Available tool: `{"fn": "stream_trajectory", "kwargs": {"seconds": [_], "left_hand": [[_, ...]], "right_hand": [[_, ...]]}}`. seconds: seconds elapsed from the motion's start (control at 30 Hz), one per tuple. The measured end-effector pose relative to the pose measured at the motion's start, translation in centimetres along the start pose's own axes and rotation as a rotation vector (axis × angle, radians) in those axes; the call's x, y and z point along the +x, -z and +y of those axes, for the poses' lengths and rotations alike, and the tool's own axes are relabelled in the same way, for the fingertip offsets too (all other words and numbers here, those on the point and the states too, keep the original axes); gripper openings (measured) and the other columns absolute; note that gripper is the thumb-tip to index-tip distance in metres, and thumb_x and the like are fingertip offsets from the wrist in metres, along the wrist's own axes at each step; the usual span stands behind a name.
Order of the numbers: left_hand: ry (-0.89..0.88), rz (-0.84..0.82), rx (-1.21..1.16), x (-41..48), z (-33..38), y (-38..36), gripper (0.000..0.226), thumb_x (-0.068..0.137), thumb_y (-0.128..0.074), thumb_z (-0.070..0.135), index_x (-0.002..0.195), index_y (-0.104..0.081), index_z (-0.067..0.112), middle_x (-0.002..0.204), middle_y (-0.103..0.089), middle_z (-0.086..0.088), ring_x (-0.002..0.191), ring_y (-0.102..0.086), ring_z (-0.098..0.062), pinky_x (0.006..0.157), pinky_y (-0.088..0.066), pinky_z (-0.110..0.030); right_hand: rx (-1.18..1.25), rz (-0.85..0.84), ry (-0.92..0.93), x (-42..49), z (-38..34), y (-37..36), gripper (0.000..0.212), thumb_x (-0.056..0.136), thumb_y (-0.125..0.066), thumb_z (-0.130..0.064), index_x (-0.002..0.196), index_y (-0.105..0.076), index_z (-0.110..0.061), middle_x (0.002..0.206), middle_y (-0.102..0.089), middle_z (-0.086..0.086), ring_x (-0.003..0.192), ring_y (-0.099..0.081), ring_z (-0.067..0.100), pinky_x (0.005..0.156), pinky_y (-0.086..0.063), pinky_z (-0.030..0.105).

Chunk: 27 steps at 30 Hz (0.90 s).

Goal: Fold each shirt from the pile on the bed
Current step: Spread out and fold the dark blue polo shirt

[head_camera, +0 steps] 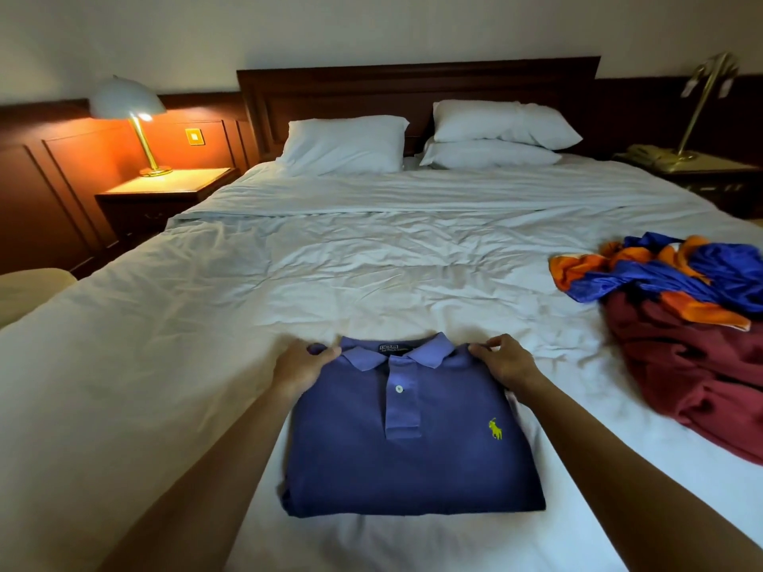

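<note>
A blue polo shirt (413, 460) lies folded into a neat rectangle on the white bed (330, 274), collar away from me, a yellow logo on its chest. My left hand (303, 363) pinches its left shoulder corner. At the right shoulder corner my right hand (501, 361) pinches the fabric between thumb and fingers. At the bed's right side lies the pile: a crumpled blue and orange shirt (677, 274) on top of a dark red shirt (702, 373).
Three white pillows (347, 144) lean against the dark wooden headboard (413, 88). A lit lamp (132, 113) stands on the left nightstand (169, 187). On the right nightstand (702, 171) are a brass lamp and a telephone (648, 154).
</note>
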State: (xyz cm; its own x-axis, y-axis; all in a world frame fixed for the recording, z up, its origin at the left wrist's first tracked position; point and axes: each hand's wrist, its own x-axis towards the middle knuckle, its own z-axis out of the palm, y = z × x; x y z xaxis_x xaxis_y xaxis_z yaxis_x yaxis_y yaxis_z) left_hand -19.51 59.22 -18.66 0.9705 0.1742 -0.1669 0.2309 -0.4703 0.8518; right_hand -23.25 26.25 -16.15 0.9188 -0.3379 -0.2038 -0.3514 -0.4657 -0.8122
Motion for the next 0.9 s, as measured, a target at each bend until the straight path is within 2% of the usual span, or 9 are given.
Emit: {"fn": "stream_trajectory", "kwargs": {"seconds": [0.17,0.27,0.33,0.43,0.5,0.67,0.77,0.83,0.9], "left_hand": [[-0.023,0.103,0.031,0.4,-0.6,0.0,0.02,0.096,-0.066,0.024,0.094,-0.067,0.004,0.093,-0.068,-0.013,0.092,-0.064,-0.034,0.083,-0.05,-0.042],[-0.081,0.157,0.111,0.2,-0.8,0.3,0.016,0.098,-0.062,0.022,0.094,-0.058,0.007,0.092,-0.062,-0.011,0.097,-0.062,-0.04,0.08,-0.046,-0.042],[-0.151,0.203,0.244,-0.3,-0.4,0.0,0.021,0.098,-0.061,0.025,0.11,-0.057,0.008,0.11,-0.058,-0.015,0.106,-0.058,-0.04,0.083,-0.044,-0.041],[-0.392,0.287,0.428,-2.2,1.1,-1.1,0.054,0.097,-0.056,0.045,0.141,-0.05,0.013,0.145,-0.043,-0.011,0.131,-0.043,-0.033,0.106,-0.038,-0.043],[-0.561,0.15,0.542,-3.5,1.4,-2.2,0.074,0.094,-0.035,0.065,0.15,-0.043,0.017,0.159,-0.033,-0.006,0.146,-0.03,-0.026,0.117,-0.027,-0.042],[-0.543,-0.291,0.845,-5.3,0.1,-3.6,0.125,0.056,0.032,0.089,0.16,0.005,0.026,0.159,0.018,0.014,0.147,0.02,-0.007,0.125,0.003,-0.038],[-0.505,-0.355,0.763,-4.7,0.2,-3.0,0.093,0.085,0.0,0.079,0.16,-0.01,0.024,0.163,0.005,0.013,0.151,0.01,-0.008,0.125,0.0,-0.034],[-0.533,-0.282,0.48,-4.4,0.2,-2.5,0.052,0.104,-0.047,0.04,0.15,-0.043,0.018,0.16,-0.032,0.005,0.149,-0.023,-0.008,0.123,-0.018,-0.031],[-0.628,-0.13,0.248,-4.4,0.0,-2.4,0.027,0.094,-0.066,0.011,0.121,-0.067,0.015,0.129,-0.063,0.004,0.12,-0.051,0.006,0.106,-0.038,-0.02]], "right_hand": [[0.034,0.157,0.017,1.2,0.9,0.2,0.018,0.092,-0.061,-0.013,0.107,-0.068,-0.005,0.1,-0.068,0.015,0.092,-0.062,0.033,0.083,-0.053,0.039],[0.014,0.14,0.041,1.0,1.3,0.5,0.027,0.095,-0.056,-0.015,0.12,-0.062,-0.007,0.118,-0.065,0.019,0.094,-0.057,0.027,0.071,-0.044,0.029],[0.018,0.077,0.067,0.7,0.8,0.7,0.041,0.097,-0.055,-0.024,0.136,-0.051,-0.012,0.125,-0.059,0.017,0.094,-0.057,0.026,0.07,-0.043,0.027],[-0.144,0.029,0.205,-0.9,-0.4,0.4,0.06,0.096,-0.055,-0.041,0.15,-0.036,-0.025,0.147,-0.04,0.015,0.125,-0.048,0.028,0.1,-0.04,0.033],[-0.326,-0.049,0.339,-2.6,-0.5,-0.8,0.065,0.096,-0.051,-0.051,0.154,-0.03,-0.03,0.16,-0.024,0.008,0.149,-0.019,0.024,0.119,-0.021,0.039],[-0.731,-0.341,0.445,-5.0,0.8,-4.1,0.087,0.082,-0.013,-0.078,0.157,-0.007,-0.035,0.166,0.002,0.0,0.152,0.01,0.018,0.122,0.003,0.044],[-0.6,-0.302,0.461,-4.6,0.8,-3.5,0.067,0.096,-0.027,-0.067,0.154,-0.029,-0.034,0.163,-0.021,0.001,0.151,-0.01,0.019,0.122,-0.007,0.046],[-0.521,-0.091,0.56,-4.9,0.3,-3.1,0.06,0.091,-0.029,-0.066,0.135,-0.055,-0.033,0.137,-0.048,-0.002,0.133,-0.038,0.022,0.111,-0.026,0.043],[-0.418,0.068,0.651,-5.3,-0.8,-3.4,0.043,0.089,-0.039,-0.059,0.107,-0.066,-0.032,0.106,-0.057,-0.006,0.107,-0.053,0.021,0.094,-0.038,0.037]]}}
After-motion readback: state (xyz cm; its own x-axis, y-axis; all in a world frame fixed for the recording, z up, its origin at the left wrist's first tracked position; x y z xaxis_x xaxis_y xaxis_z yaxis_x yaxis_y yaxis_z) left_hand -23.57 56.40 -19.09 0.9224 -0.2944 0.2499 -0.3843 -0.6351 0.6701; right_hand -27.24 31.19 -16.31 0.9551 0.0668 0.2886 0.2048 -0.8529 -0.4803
